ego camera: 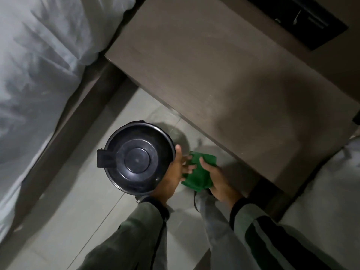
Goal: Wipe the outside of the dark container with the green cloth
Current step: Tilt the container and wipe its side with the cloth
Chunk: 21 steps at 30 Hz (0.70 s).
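Tiled floor (74, 191); cabinet (224, 78) beside dark container (137, 157).

You see the dark container (137, 157) from straight above: round, glossy black, its lid closed, with a raised disc at the centre and a square tab jutting from its left rim. Just right of it sits the green cloth (198, 172), folded and bunched, apart from the container's wall.
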Motion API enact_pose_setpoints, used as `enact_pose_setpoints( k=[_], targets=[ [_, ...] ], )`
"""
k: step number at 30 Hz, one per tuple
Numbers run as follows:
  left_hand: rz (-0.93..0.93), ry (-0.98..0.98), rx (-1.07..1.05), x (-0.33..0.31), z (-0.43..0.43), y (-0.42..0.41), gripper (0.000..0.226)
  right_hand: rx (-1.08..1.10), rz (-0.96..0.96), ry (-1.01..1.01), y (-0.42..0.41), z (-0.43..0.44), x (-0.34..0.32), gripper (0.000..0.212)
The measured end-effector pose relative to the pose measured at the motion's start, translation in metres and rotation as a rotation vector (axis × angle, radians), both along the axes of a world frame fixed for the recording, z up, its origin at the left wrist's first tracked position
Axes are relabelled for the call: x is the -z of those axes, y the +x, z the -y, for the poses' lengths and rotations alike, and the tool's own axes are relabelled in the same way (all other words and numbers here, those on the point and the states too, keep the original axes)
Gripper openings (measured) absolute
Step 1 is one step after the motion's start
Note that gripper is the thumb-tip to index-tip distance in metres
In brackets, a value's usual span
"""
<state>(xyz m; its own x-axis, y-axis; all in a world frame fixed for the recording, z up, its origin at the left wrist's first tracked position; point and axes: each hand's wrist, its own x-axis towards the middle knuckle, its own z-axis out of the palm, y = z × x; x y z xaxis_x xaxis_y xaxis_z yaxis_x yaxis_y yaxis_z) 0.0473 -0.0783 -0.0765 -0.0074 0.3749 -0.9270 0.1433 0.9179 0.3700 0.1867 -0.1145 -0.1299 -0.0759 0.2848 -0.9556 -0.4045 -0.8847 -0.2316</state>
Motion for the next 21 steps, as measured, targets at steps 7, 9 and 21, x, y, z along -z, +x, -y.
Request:
enact_pose_setpoints(
  k=[7, 9, 21],
  targets=[
    [-0.923, -0.007, 0.412, 0.095, -0.037, -0.012, 0.129, -0.018, 0.198, -0.124, 0.038, 0.024, 0.052, 0.032],
    [-0.966, -0.028, 0.362, 0.117, -0.034, 0.000, 0.143, -0.160, 0.281, -0.168, 0.044, 0.028, 0.058, 0.044],
    [-0.664, 0.192, 0.208, 0.051, 0.054, -0.212, 0.129, -0.881, 0.631, 0.630, -0.104, -0.006, -0.001, 0.052]
  ],
)
